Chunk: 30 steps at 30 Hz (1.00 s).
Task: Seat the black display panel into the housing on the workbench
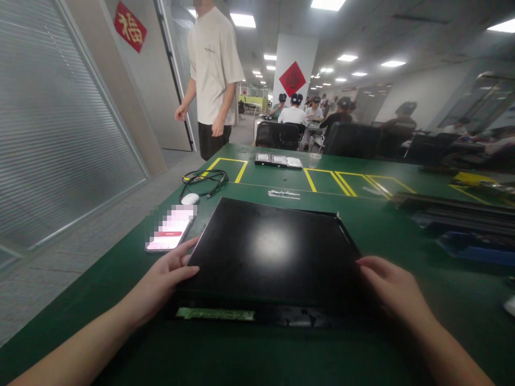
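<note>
A flat black case (pixel 273 252) with a smooth top rests low over the green table, and a ceiling light reflects in its surface. A green strip (pixel 215 313) shows along its near side. My left hand (pixel 171 271) grips the left edge, thumb on top and fingers along the side. At the right edge, my right hand (pixel 388 279) is closed on the case, with most of its fingers hidden. A raised corner piece (pixel 338 215) shows at the far right. I cannot tell whether the case touches the table.
A lit phone (pixel 171 230), a white mouse (pixel 190 199) and a coiled black cable (pixel 205 182) lie left. Several hard drives (pixel 278 160) sit at the back near yellow tape outlines. Dark and blue parts (pixel 475 246) lie right. A person (pixel 215 69) stands beyond the table.
</note>
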Each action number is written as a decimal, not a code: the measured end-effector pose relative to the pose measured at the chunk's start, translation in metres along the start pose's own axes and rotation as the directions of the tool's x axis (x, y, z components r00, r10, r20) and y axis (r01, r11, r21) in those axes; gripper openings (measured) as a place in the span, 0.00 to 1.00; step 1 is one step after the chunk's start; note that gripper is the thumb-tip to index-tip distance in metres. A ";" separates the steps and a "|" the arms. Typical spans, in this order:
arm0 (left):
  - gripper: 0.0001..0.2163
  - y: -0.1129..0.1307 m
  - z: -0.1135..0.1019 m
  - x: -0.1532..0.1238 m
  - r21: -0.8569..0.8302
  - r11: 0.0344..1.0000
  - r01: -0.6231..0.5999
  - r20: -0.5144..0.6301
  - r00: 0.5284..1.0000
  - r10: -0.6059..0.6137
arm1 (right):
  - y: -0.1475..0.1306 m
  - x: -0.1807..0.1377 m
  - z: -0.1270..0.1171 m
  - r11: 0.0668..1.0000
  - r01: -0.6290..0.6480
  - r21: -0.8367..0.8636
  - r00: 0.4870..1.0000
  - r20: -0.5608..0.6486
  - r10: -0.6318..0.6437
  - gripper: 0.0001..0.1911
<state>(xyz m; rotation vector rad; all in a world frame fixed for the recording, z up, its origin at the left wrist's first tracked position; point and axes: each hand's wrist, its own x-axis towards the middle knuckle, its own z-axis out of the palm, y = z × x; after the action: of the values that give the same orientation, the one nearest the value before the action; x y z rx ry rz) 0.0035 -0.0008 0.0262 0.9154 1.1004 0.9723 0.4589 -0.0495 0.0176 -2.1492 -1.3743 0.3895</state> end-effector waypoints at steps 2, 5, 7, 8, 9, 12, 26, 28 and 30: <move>0.41 0.000 0.000 0.000 -0.001 1.000 -0.003 0.006 1.000 0.003 | 0.000 0.000 -0.001 1.000 -0.006 -0.003 1.000 0.014 0.006 0.19; 0.39 0.001 -0.001 -0.002 0.006 1.000 0.000 0.005 1.000 0.000 | 0.000 0.001 -0.002 1.000 -0.020 -0.013 0.999 0.040 0.020 0.20; 0.38 0.002 -0.001 -0.003 0.019 1.000 0.003 -0.003 1.000 -0.003 | 0.000 0.001 -0.002 0.999 -0.027 -0.027 0.998 0.049 0.028 0.20; 0.38 0.002 -0.001 -0.003 0.028 1.000 0.005 -0.004 1.000 -0.005 | 0.000 0.001 -0.002 0.999 -0.025 -0.032 0.998 0.049 0.026 0.20; 0.38 0.002 -0.001 -0.003 0.037 0.999 0.008 -0.006 1.000 -0.008 | 0.000 0.001 -0.002 0.999 -0.017 -0.034 0.999 0.046 0.019 0.20; 0.39 0.002 -0.001 -0.004 0.049 0.999 0.002 -0.015 1.000 -0.001 | 0.000 0.000 -0.002 0.999 0.018 -0.032 0.999 0.036 -0.017 0.19; 0.36 -0.003 0.000 -0.003 -0.007 0.999 -0.049 0.012 0.999 0.049 | -0.006 0.000 -0.005 1.000 0.004 0.009 0.999 0.040 -0.004 0.21; 0.35 -0.002 0.001 -0.004 0.001 0.999 -0.054 0.000 0.999 0.054 | -0.005 0.000 -0.004 1.000 0.007 0.026 1.000 0.027 -0.007 0.20; 0.35 -0.001 0.002 -0.005 0.013 0.999 -0.051 -0.011 0.999 0.051 | -0.004 0.001 -0.003 1.000 0.007 0.029 1.000 0.021 -0.007 0.20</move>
<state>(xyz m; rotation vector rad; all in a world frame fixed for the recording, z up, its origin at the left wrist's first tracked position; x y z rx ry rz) 0.0043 -0.0062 0.0274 0.9535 1.0979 1.0142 0.4580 -0.0485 0.0226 -2.1219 -1.3792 0.4286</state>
